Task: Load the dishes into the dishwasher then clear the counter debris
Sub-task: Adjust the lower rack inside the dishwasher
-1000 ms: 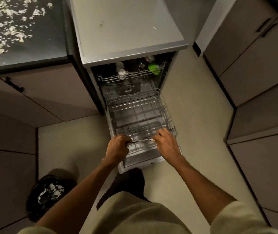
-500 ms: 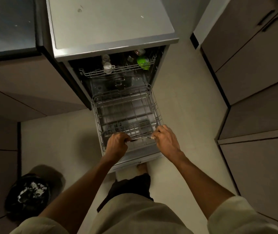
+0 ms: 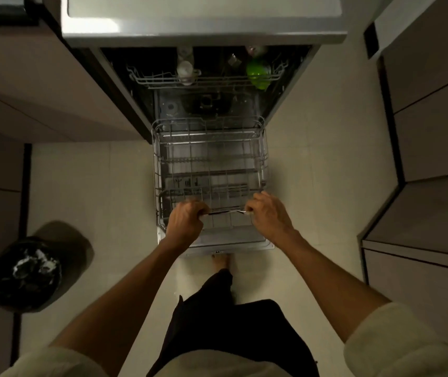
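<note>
The dishwasher (image 3: 203,20), a steel-topped box between flat matte cabinet fronts (image 3: 54,99), stands open over a pale tiled floor (image 3: 312,186), its door (image 3: 231,242) folded down flat; a small dark mark on the door's front edge is too small to read. The lower rack (image 3: 209,172), a grey wire basket with rows of upright tines, is drawn out over the door and holds no dishes. Deeper in, the upper rack (image 3: 206,80) carries a bright green cup (image 3: 258,73) to the right and a pale glass (image 3: 185,69) to the left. A round bin (image 3: 25,273) lined with glossy black plastic sits on the floor to the left. At the rack's front rim, the left hand (image 3: 186,223) is fisted round the wire, and the right hand (image 3: 269,213) curls its fingers on the same bar, also pinching a thin shiny metal utensil (image 3: 228,211) that spans the gap between both hands.
</note>
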Motion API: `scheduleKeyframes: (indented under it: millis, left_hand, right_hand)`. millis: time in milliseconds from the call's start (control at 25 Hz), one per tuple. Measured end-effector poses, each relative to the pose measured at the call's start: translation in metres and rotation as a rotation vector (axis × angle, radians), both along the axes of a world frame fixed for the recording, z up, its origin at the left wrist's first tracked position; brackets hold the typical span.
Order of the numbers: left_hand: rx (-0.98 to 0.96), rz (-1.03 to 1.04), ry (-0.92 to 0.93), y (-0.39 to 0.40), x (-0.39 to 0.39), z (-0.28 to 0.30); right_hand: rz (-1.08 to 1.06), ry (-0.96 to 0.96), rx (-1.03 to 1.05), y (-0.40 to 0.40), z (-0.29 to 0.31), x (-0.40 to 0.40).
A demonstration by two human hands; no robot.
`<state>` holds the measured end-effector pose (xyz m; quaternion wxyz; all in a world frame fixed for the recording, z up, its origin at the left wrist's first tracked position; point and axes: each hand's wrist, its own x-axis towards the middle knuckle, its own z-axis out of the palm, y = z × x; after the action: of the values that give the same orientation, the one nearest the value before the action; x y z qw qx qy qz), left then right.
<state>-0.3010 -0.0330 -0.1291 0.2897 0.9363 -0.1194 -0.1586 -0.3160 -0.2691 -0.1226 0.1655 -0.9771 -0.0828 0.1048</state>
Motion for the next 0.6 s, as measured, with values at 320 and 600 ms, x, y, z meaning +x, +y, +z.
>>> scheduleKeyframes:
  millis: [320,600]
  left_hand:
    - [0.056,-0.003,0.032,-0.015,0.026,-0.114]
    - [0.176,0.06,0.092,-0.023,0.036,-0.237]
  right_hand:
    - [0.008,0.033,0.06,-0.021,-0.127,0.033]
    - [0.024,0.058,0.104,-0.035,-0.252,0.047]
